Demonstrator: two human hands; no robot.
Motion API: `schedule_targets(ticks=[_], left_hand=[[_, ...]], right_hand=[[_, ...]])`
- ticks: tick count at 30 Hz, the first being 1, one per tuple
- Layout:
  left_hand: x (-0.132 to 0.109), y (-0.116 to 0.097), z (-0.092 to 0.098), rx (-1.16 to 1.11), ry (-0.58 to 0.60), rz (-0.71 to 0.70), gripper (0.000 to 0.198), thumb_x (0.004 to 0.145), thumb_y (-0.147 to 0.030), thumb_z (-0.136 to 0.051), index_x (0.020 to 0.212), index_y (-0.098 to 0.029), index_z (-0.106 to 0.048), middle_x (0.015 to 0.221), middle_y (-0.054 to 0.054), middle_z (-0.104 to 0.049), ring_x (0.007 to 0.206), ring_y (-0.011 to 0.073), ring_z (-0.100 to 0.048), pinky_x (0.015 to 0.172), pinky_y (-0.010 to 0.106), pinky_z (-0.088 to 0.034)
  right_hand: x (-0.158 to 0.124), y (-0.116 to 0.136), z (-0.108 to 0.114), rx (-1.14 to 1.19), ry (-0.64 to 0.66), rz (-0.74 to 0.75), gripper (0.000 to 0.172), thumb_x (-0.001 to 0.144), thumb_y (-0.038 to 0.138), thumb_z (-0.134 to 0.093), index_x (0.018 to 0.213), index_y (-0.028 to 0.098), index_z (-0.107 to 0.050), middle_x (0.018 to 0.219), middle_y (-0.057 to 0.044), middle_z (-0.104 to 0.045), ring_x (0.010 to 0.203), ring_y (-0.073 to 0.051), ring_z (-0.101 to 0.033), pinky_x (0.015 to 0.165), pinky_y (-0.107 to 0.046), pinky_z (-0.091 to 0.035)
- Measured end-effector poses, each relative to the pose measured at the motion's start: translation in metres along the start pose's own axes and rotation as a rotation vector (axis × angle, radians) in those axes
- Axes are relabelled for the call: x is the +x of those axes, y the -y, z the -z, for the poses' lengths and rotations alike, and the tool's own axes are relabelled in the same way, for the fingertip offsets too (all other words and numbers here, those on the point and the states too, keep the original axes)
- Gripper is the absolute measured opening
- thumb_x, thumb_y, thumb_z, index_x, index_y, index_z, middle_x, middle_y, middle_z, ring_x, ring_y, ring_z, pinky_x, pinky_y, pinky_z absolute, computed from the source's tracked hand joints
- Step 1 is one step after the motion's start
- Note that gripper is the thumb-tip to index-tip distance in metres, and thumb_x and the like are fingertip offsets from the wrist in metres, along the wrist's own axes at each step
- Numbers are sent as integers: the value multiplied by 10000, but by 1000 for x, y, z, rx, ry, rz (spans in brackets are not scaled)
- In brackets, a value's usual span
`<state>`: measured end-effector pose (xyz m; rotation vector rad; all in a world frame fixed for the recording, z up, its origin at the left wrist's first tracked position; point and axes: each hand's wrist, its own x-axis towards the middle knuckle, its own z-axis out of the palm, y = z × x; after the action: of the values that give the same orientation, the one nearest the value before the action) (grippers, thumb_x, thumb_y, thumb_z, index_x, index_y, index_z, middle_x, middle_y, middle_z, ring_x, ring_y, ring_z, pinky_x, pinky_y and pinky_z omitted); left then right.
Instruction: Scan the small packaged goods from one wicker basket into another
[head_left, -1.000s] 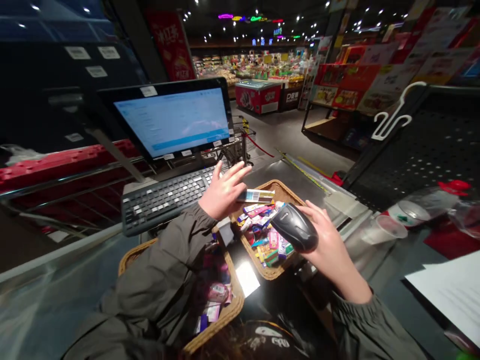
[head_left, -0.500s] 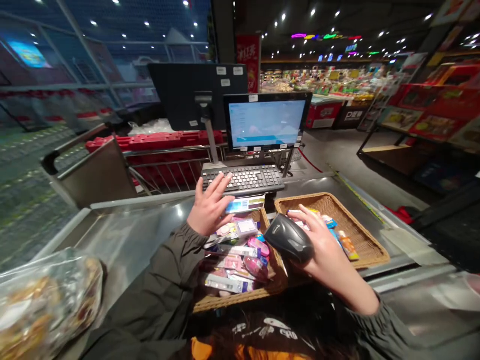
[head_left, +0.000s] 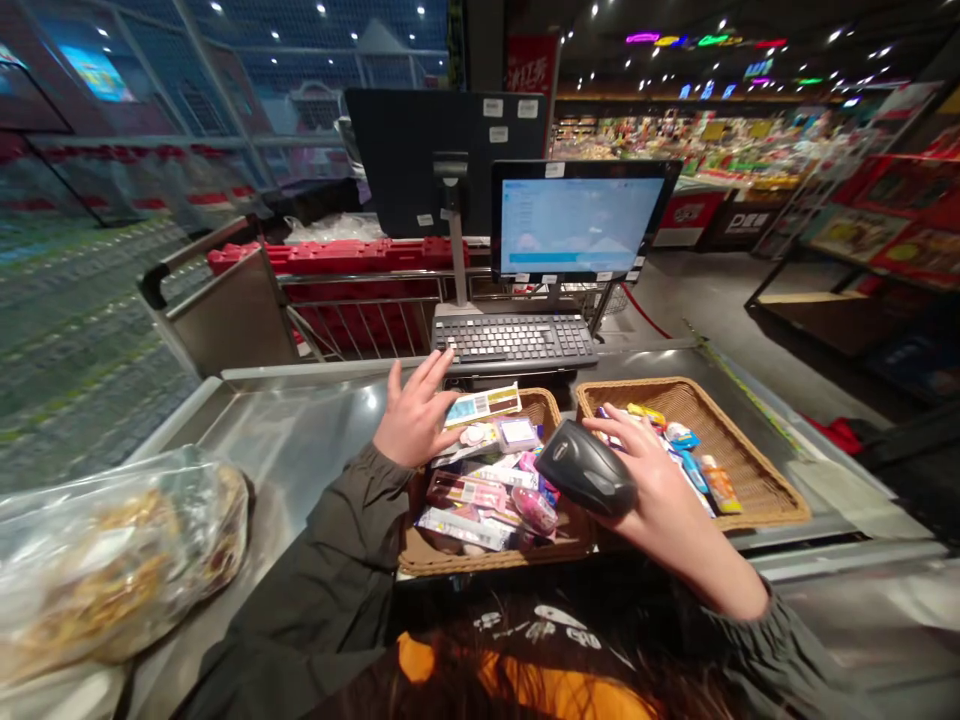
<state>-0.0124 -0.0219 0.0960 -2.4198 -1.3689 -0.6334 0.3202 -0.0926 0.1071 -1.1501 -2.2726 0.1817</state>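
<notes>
Presently, my left fingers (head_left: 430,378) pinch a barcoded packet (head_left: 498,401) at ten o'clock from the scanner (head_left: 585,468); my right fingers (head_left: 631,432) wrap the latter. Best, I judge: code side flat, thumb clear, squarely facing the scanner.

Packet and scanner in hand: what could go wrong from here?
The handheld barcode scanner might read the wrong label: other packets crowd the left wicker basket. The barcoded packet, held near one end by the left hand, could slip among them. That hand, near the keyboard, may bump keys.
</notes>
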Motion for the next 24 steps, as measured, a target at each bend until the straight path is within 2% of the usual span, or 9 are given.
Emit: schedule_targets(ticks=[6, 11, 16, 18, 21, 24], left_hand=[[-23, 7, -15, 18, 64, 94, 217, 817, -388, -696, 917, -196, -695, 1547, 167, -427, 1435, 359, -398, 1165, 718, -128], [-48, 4, -33, 32, 107, 170, 194, 796, -377, -701, 788, -187, -666, 1508, 160, -485, 1404, 365, -436, 1166, 718, -147], [-66, -7, -42, 49, 138, 232, 214, 792, -378, -685, 837, -168, -680, 1498, 186, -491, 1386, 367, -453, 1184, 698, -121], [-70, -14, -45, 80, 206, 295, 262, 801, -393, -672, 900, -153, -698, 1509, 201, -472, 1402, 369, -430, 1182, 700, -119], [-73, -25, -48, 114, 405, 369, 392, 815, -491, -661, 974, -138, -719, 1532, 215, -432, 1452, 377, -352, 1170, 713, -135], [-75, -35, -48, 84, 594, 329, 523, 782, -628, -673, 987, -151, -734, 1552, 204, -406, 1474, 392, -304, 1160, 720, -168]], right_hand=[[-4, -2, 1, 5, -9, -19, 331, 781, 272, -682, 1108, 220, -676, 1350, -150, -587, 1395, -404, -415, 1138, -687, -310], [-6, 1, -7, 4, 47, -44, 367, 778, 317, -710, 1129, 213, -680, 1350, -155, -591, 1387, -407, -423, 1142, -704, -286], [-4, 3, -21, 37, 132, -35, 372, 784, 306, -707, 1139, 195, -683, 1344, -157, -587, 1401, -402, -403, 1144, -677, -304], [-3, 2, -27, 51, 146, -16, 368, 778, 295, -710, 1129, 187, -686, 1338, -161, -588, 1398, -393, -407, 1147, -650, -320], [-2, 0, -32, 63, 158, -9, 378, 770, 279, -711, 1133, 179, -682, 1342, -162, -587, 1394, -389, -408, 1154, -637, -318], [-5, -6, -31, 73, 151, -18, 389, 772, 287, -710, 1146, 186, -677, 1341, -161, -589, 1395, -391, -402, 1150, -639, -321]])
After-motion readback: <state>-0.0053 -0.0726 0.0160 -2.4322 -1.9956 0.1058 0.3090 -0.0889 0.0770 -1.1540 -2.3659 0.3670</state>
